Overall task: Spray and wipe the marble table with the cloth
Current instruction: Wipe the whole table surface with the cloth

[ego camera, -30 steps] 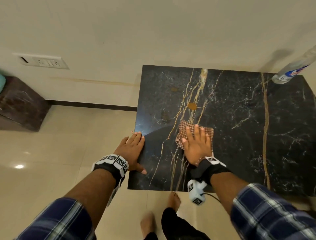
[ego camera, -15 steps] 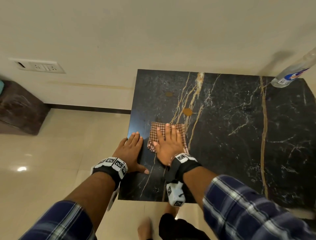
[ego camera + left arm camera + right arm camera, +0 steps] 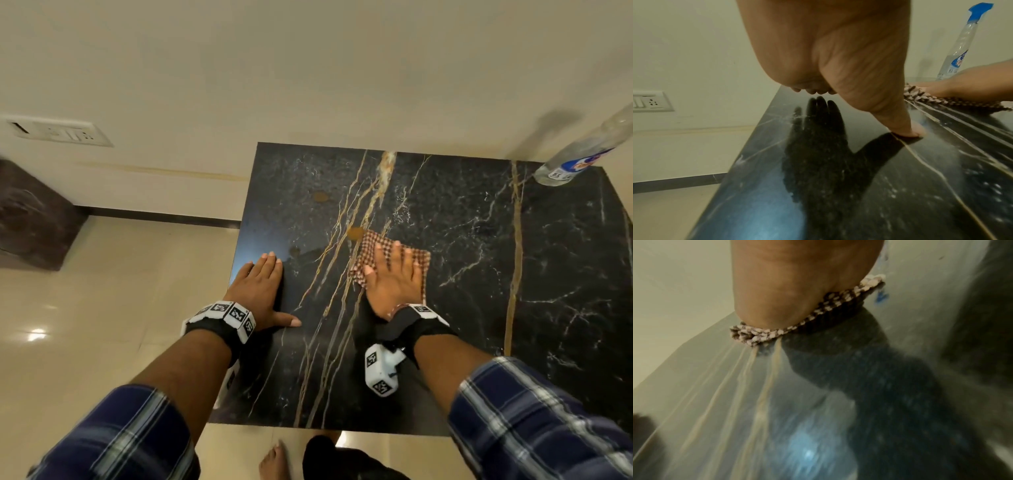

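Lying flat near the middle of the black marble table, a brown-and-cream checked cloth is pinned under the person's right hand. Fingers of that hand are straight and slightly spread, palm down on the fabric; they press it rather than curl round it, and the cloth shows past the fingertips toward 12 o'clock and past the thumb at 9 o'clock. Gold and white veins run across the dark stone, and a small rust-coloured spot touches the cloth's corner at about 11 o'clock. Two more such spots sit farther off at 10 and 11 o'clock. At 9 o'clock from the cloth, well apart from it, the left hand lies flat at the table's left edge, fingers straight and together, thumb stretched out toward 3 o'clock, holding nothing; the left wrist view shows the thumb tip and fingertips touching the stone while the palm arches above it. At 2 o'clock, on the far right corner, stands a clear spray bottle with a blue top and a blue label, nothing lying between it and the cloth. Beyond the table is a cream wall with a white switch plate at 10 o'clock, and a dark stone block on the beige tiled floor at 9 o'clock.
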